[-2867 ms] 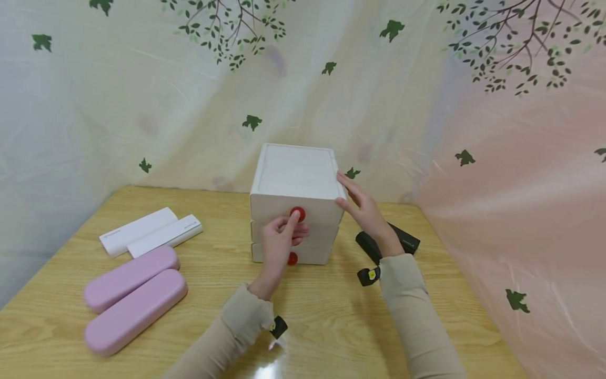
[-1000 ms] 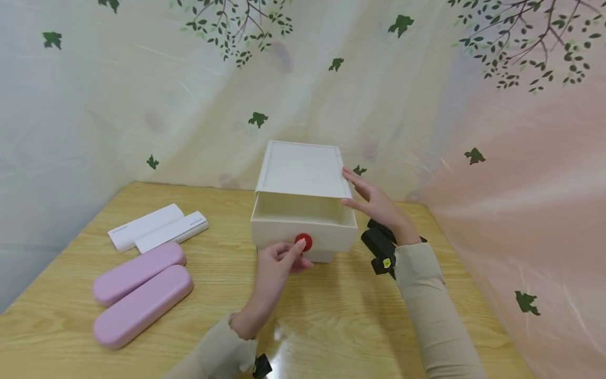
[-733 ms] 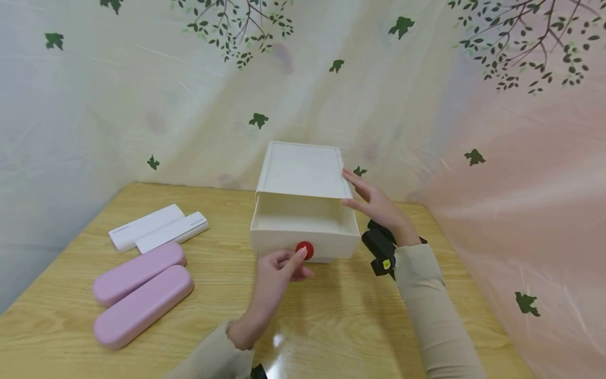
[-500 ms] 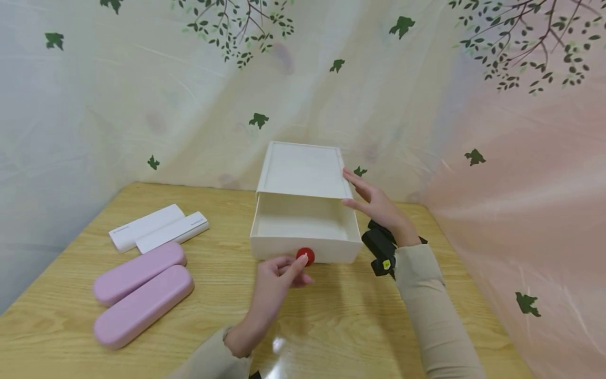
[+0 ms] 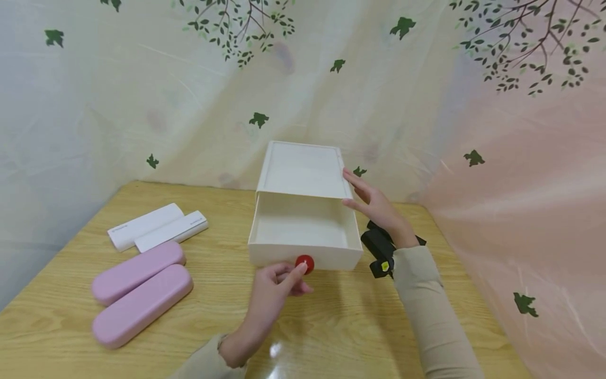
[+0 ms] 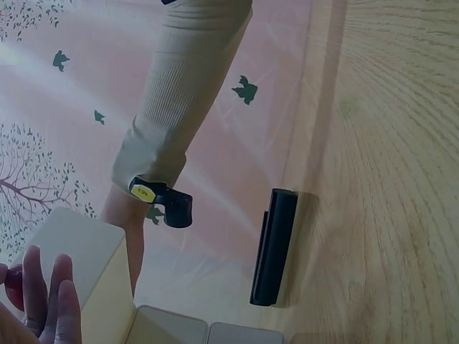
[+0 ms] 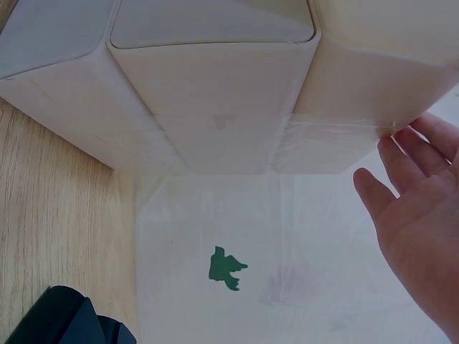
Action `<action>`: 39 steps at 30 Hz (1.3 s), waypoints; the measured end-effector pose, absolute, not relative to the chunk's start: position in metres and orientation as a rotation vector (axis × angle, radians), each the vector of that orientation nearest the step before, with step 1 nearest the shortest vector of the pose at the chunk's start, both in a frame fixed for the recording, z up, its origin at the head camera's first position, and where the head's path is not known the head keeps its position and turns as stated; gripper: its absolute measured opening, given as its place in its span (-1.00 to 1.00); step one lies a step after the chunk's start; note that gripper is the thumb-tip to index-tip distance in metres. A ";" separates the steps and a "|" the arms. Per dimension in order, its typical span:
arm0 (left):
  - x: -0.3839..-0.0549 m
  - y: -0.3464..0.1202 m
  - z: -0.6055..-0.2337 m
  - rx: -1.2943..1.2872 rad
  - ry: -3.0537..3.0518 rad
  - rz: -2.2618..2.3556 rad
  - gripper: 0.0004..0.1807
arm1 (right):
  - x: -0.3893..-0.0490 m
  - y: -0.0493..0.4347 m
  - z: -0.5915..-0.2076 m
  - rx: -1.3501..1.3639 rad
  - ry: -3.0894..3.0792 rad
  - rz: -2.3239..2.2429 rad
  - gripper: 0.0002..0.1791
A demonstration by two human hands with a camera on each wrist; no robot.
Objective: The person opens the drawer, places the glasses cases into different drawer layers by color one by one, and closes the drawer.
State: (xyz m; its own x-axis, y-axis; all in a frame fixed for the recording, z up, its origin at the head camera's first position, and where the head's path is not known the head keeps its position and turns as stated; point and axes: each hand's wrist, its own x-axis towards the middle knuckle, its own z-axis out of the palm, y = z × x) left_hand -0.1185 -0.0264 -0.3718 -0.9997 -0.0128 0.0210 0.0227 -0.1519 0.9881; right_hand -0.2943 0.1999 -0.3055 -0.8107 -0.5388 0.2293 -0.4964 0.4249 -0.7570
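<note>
A white drawer unit (image 5: 303,167) stands at the middle of the table. Its top drawer (image 5: 272,255) is pulled well out, and nothing shows inside it. My left hand (image 5: 272,295) pinches the red round knob (image 5: 305,263) on that drawer's front, thumb on top. In the left wrist view the other fingers (image 6: 68,308) reach past the knob. My right hand (image 5: 379,208) rests its fairly straight fingers on the unit's upper right side. The right wrist view shows those fingertips touching the unit's side wall (image 7: 215,107). Lower drawers are hidden from the head view.
At left on the wooden table (image 5: 222,316) lie two pink oblong cases (image 5: 142,305) and two white boxes (image 5: 158,226). Black boxes (image 6: 274,247) lie right of the unit, partly behind my right wrist. A leaf-patterned curtain (image 5: 203,116) hangs behind.
The left hand has drawn the top drawer from closed to far out toward me, holding its knob throughout. The right hand has stayed against the unit's side.
</note>
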 end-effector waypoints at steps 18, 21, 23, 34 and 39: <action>-0.108 -0.028 -0.373 -0.011 -2.044 -2.380 -0.63 | -0.298 0.202 -0.309 -0.974 2.595 -1.395 -0.24; -0.106 -0.028 -0.372 -0.002 -2.048 -2.387 -0.64 | -0.299 0.202 -0.309 -0.975 2.595 -1.395 -0.24; -0.104 -0.027 -0.372 0.004 -2.051 -2.387 -0.64 | -0.298 0.202 -0.310 -0.978 2.595 -1.396 -0.24; -0.103 -0.024 -0.373 -0.035 -1.956 -2.433 -0.63 | -0.297 0.201 -0.310 -0.983 2.585 -1.413 -0.25; -0.104 -0.025 -0.374 -0.041 -1.926 -2.469 -0.65 | -0.298 0.201 -0.311 -0.987 2.580 -1.418 -0.25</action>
